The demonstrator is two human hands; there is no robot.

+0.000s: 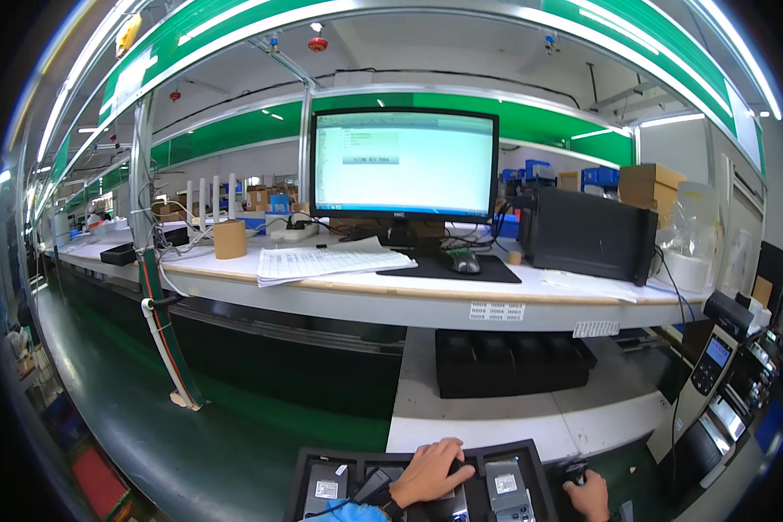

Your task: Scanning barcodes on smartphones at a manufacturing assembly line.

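Left-hand grip (431, 474) bends over the middle of a black rectangular tray (544, 483), its fingers above a dark glossy device (454, 507) lying partly hidden beneath them; whether they close on it I cannot tell. Just right of that hand a flat grey device with a white label (508, 489) lies in the tray, and a similar labelled grey device (326, 489) lies toward its left end. Right-hand grip (590, 498), just outside the tray's right wall, curls narrowly around a black handheld object (576, 471).
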